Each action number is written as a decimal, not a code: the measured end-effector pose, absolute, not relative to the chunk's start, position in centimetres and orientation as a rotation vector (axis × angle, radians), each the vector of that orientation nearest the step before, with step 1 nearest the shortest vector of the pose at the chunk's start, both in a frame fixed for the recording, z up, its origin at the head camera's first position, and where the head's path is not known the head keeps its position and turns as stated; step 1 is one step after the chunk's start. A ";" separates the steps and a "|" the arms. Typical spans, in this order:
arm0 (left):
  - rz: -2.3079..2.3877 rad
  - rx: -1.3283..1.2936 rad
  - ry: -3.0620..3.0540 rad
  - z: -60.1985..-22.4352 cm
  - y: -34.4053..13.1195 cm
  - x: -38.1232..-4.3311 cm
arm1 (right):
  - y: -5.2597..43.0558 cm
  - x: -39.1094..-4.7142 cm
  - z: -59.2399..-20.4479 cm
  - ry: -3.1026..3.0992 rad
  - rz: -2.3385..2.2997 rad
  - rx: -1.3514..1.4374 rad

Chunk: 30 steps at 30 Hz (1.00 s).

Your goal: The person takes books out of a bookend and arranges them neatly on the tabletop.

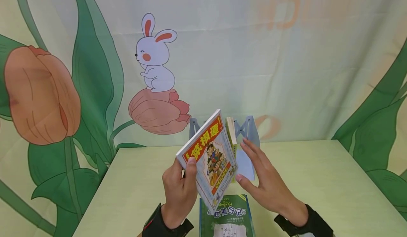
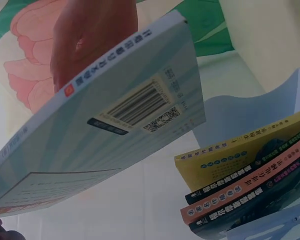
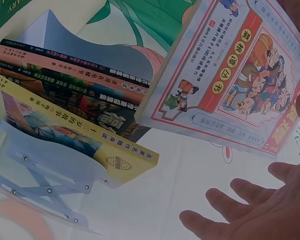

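My left hand (image 1: 178, 194) grips a pale comic-style book (image 1: 216, 163) by its left edge, thumb on the front cover. The book is tilted in the air, its cover bearing a red-and-yellow title and cartoon figures. The left wrist view shows its back cover (image 2: 140, 110) with a barcode. My right hand (image 1: 270, 180) is spread beside the book's right side, fingers extended and gripping nothing. Behind the held book, a blue folding book rack (image 1: 251, 131) carries several upright books, among them a yellow one (image 3: 80, 130), an orange-pink one (image 2: 240, 195) and dark ones, partly hidden in the head view.
A green book (image 1: 225, 215) lies face up on the pale table (image 1: 133, 180) near the front, below the held book. A printed curtain (image 1: 216, 53) with a rabbit and tulips hangs behind the table.
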<state>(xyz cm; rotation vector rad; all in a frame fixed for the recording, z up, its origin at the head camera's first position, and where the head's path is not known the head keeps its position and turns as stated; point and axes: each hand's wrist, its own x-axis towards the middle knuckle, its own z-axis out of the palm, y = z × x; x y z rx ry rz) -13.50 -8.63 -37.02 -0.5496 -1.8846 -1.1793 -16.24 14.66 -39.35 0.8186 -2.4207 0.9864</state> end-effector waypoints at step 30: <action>-1.565 -0.442 -1.969 -38.4 -8.4 -12.9 | 14.7 -16.3 -41.1 -2.555 1.154 0.861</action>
